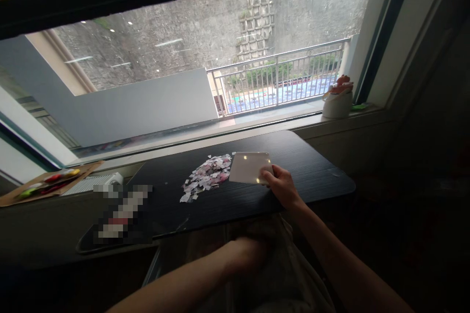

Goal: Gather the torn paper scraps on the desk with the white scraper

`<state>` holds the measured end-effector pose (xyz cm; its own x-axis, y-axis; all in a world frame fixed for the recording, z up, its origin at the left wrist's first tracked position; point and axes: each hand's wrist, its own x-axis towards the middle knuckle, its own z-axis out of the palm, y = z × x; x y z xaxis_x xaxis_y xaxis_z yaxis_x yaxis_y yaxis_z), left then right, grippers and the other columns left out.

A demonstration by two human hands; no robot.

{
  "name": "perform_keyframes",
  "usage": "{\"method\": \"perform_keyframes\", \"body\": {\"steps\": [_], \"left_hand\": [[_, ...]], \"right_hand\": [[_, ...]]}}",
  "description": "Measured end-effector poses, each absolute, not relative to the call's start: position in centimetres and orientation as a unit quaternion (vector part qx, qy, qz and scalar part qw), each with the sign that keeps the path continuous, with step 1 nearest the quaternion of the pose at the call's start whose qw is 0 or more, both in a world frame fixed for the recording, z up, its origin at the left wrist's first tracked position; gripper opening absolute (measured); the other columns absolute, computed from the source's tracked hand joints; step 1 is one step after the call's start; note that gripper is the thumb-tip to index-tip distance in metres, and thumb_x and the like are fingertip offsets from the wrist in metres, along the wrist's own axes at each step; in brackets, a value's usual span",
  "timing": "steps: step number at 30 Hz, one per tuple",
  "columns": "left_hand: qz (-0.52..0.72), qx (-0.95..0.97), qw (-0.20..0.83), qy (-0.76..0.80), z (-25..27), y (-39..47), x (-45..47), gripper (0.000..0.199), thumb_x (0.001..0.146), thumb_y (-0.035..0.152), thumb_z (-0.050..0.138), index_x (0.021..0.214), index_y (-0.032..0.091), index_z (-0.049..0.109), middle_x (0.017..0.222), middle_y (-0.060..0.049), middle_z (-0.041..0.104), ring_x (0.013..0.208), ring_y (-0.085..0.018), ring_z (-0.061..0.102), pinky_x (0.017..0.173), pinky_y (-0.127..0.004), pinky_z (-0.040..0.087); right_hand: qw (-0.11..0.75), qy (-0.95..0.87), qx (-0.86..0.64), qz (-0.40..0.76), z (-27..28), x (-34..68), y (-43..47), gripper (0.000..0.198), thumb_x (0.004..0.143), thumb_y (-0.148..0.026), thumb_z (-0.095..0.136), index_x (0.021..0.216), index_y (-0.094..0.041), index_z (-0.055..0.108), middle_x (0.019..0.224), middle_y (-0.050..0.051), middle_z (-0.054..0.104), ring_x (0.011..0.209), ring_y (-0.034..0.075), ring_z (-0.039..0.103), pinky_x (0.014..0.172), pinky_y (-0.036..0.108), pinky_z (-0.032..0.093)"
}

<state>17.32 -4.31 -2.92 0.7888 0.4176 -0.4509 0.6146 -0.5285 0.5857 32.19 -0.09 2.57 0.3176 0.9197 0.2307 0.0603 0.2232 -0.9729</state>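
My right hand (282,183) is closed around the right edge of a thin, glossy, pale plastic scraper (247,166), thumb on its upper face. The scraper is held over the black table (293,156), its left edge beside a heap of small torn paper scraps (209,174). The scraps are mostly white, with some pinkish and grey pieces. My left hand (253,250) is low in front of my lap, below the table's near edge. Shadow hides its fingers, so whether it holds anything cannot be made out.
A blurred-out item (123,217) lies on the table's left end. On the windowsill at right stands a white container (338,102) with an orange top. A brown board (47,183) with colourful things lies at left, near a white ribbed object (93,183). The window borders the table's far side.
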Motion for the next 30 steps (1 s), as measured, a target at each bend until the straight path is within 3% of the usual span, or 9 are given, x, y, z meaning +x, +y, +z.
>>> {"method": "perform_keyframes", "body": {"steps": [4, 10, 18, 22, 25, 30], "left_hand": [[-0.116, 0.866, 0.313, 0.371, 1.9, -4.3, 15.4, 0.013, 0.059, 0.011, 0.056, 0.056, 0.017, 0.066, 0.051, -0.002, 0.057, 0.056, -0.018, 0.054, 0.059, -0.030, 0.042], [-0.064, 0.854, 0.341, 0.389, 5.1, -4.6, 13.6, 0.032, 0.063, 0.011, 0.044, 0.078, 0.016, 0.072, 0.069, 0.002, 0.067, 0.063, -0.012, 0.054, 0.058, -0.019, 0.039], [0.029, 0.697, 0.546, 0.464, 5.0, -4.5, 13.8, 0.039, 0.057, 0.013, 0.045, 0.087, 0.011, 0.069, 0.067, -0.001, 0.067, 0.058, -0.013, 0.056, 0.056, -0.023, 0.043], [0.061, 0.644, 0.587, 0.487, 5.4, -4.8, 12.7, 0.032, 0.055, 0.015, 0.050, 0.084, 0.013, 0.063, 0.066, 0.000, 0.067, 0.054, -0.012, 0.056, 0.056, -0.024, 0.044], [0.068, 0.692, 0.516, 0.501, 5.5, -5.4, 10.0, 0.020, 0.058, 0.016, 0.048, 0.072, 0.014, 0.063, 0.065, 0.001, 0.065, 0.057, -0.012, 0.056, 0.054, -0.022, 0.041], [0.017, 0.792, 0.292, 0.536, 5.0, -6.8, 4.7, 0.025, 0.062, 0.013, 0.045, 0.069, 0.018, 0.069, 0.077, 0.000, 0.066, 0.073, -0.014, 0.061, 0.065, -0.021, 0.043]], "right_hand": [[0.624, -0.472, -0.517, 0.348, 2.5, 32.1, 0.0, 0.018, 0.068, -0.035, 0.057, 0.063, -0.018, 0.057, 0.056, -0.004, 0.052, 0.052, 0.012, 0.047, 0.047, 0.023, 0.039], [0.618, -0.479, -0.520, 0.344, 2.3, 32.3, 0.0, 0.017, 0.069, -0.034, 0.057, 0.067, -0.018, 0.060, 0.058, -0.003, 0.054, 0.055, 0.013, 0.049, 0.049, 0.024, 0.038], [0.608, -0.486, -0.530, 0.337, 2.7, 32.4, -0.3, 0.018, 0.070, -0.035, 0.056, 0.067, -0.017, 0.060, 0.057, -0.003, 0.054, 0.054, 0.013, 0.048, 0.048, 0.024, 0.039], [0.605, -0.485, -0.534, 0.336, 2.8, 32.4, -0.4, 0.020, 0.069, -0.036, 0.055, 0.068, -0.016, 0.060, 0.057, -0.002, 0.053, 0.053, 0.013, 0.047, 0.047, 0.024, 0.038], [0.603, -0.484, -0.538, 0.336, 2.8, 32.4, -0.3, 0.021, 0.069, -0.037, 0.055, 0.068, -0.016, 0.060, 0.056, -0.003, 0.052, 0.053, 0.013, 0.046, 0.047, 0.024, 0.038], [0.600, -0.481, -0.543, 0.337, 2.8, 32.4, -0.3, 0.021, 0.068, -0.037, 0.056, 0.067, -0.017, 0.060, 0.056, -0.003, 0.053, 0.053, 0.013, 0.047, 0.048, 0.024, 0.039]]}}
